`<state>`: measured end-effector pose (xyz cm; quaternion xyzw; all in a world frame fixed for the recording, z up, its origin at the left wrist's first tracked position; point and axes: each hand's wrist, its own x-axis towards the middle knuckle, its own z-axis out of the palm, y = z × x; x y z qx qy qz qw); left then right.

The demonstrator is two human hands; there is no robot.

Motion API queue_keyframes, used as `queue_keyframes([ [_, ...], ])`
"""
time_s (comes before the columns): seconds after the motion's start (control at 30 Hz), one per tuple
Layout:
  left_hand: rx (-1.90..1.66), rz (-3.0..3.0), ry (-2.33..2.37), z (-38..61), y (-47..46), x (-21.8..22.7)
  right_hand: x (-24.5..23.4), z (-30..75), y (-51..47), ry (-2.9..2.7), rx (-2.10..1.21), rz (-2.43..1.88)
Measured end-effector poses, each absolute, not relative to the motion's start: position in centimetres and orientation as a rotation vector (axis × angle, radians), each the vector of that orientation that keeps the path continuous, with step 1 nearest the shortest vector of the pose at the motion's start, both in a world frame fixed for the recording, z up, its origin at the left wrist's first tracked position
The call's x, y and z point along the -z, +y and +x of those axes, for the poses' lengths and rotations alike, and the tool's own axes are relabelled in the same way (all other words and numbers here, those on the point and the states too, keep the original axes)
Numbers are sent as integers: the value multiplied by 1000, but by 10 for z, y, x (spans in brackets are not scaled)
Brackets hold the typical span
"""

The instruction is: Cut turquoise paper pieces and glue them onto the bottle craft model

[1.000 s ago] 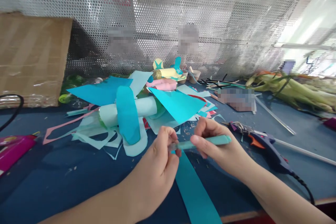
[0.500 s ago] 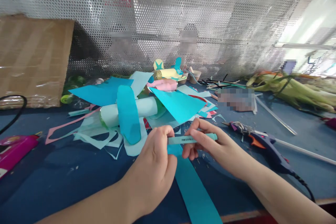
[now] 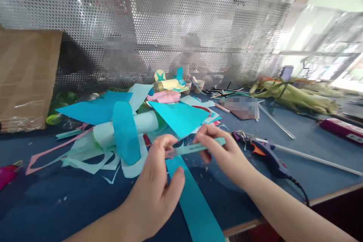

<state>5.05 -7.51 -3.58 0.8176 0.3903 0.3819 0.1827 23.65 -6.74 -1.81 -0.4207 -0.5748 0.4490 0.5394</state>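
A slim light-teal marker pen (image 3: 193, 148), blurred by motion, lies across between my two hands. My right hand (image 3: 217, 145) pinches it near its right end. At the pen's left end is my left hand (image 3: 161, 170), with the thumb spread away from the curled fingers; whether a fingertip touches the pen is hard to tell. Beneath my hands a long strip of blue paper (image 3: 195, 204) runs to the table's front edge. Just beyond them, a rounded blue paper piece (image 3: 124, 132) lies over a tube wrapped in pale-blue paper (image 3: 146, 121).
Blue paper sheets (image 3: 181, 117) and pale-blue offcuts (image 3: 87, 159) pile up behind my hands. To the right lies a dark-blue glue gun (image 3: 269, 155) with its cord. Corn husks (image 3: 295, 96) are at the back right. Cardboard (image 3: 28, 79) leans against the perforated metal screen (image 3: 159, 15).
My left thumb has moved away from its fingers, loosening around the pen's left end. The pen tilts slightly more in my right hand. The view has turned to the right.
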Motion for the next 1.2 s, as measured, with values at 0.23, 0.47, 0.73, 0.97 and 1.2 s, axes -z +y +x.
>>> queue_keyframes([
  [0.23, -949, 2549, 1303, 42, -61, 28, 13, 274, -54, -1122, -229, -1296],
  [0.47, -593, 2550, 1478, 40, -55, 30, 16, 291, -40, -1531, 114, -1986],
  [0.73, -371, 2443, 1423, 41, -58, 24, -14, 320, -5, -1816, 128, -2317],
  [0.97, -410, 2261, 1312, 35, -51, 17, -7, 327, 47, -2003, 16, -2385],
  [1.2, -586, 1840, 1161, 34, -41, 11, 2, 299, 81, -2143, -186, -2345],
])
